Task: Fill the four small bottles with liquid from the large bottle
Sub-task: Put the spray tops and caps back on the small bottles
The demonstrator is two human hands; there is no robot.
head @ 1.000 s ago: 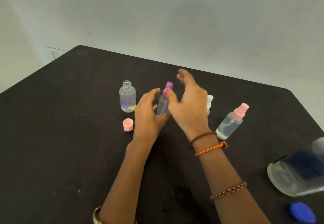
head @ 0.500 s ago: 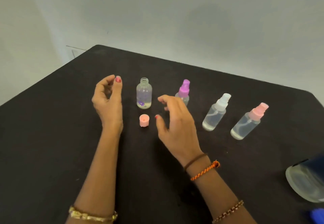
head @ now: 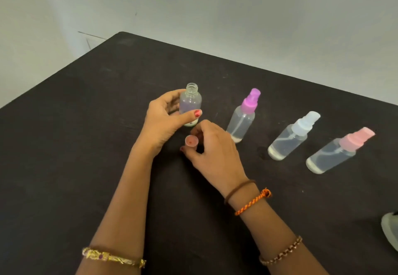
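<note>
My left hand (head: 163,119) grips a small clear bottle (head: 190,100) with an open neck, standing on the black table (head: 86,124). Just in front of it my right hand (head: 215,154) pinches a small pink cap (head: 191,141), its hollow side turned up. To the right stand three clear spray bottles with liquid in them: one with a purple top (head: 243,116), one with a white top (head: 293,136), one with a pink top (head: 338,152). Only an edge of the large bottle (head: 391,231) shows at the far right.
A pale wall rises behind the table's far edge. The table's back left corner lies near the wall.
My left hand moved right and took hold of the open bottle. My right hand reached to the pink cap and picked it up. The view shifted left, leaving the large bottle mostly out of frame.
</note>
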